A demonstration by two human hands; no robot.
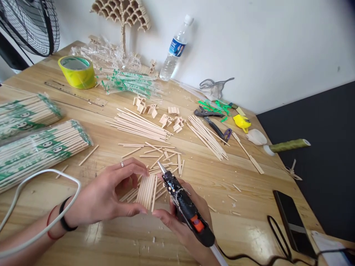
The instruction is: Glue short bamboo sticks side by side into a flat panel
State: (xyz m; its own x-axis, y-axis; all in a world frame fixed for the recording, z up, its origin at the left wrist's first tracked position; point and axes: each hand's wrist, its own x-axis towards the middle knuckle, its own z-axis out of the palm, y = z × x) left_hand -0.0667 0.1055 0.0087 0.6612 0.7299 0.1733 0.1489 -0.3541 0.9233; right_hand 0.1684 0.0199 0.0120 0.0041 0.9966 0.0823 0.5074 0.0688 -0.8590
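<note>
Between the thumb and fingers of my left hand (111, 188) is a small panel of wooden sticks (145, 190), laid side by side. My right hand (191, 218) holds a black hot glue gun (184, 205) with an orange-red switch, its metal nozzle pointing up and to the left. A single short stick (154, 194) stands along the panel's right edge, its lower end at my right thumb; the glue gun partly hides my right fingers. Loose short sticks (163, 157) lie scattered behind and beneath the panel.
Long sticks (141, 125) lie beyond my hands, near small stick pieces (177, 123). Packed stick bundles (41, 147) and a white cable (79, 184) are at left. Yellow tape (79, 79), a water bottle (176, 50) and cutters (219, 127) stand or lie farther back. A phone (294, 223) is at right.
</note>
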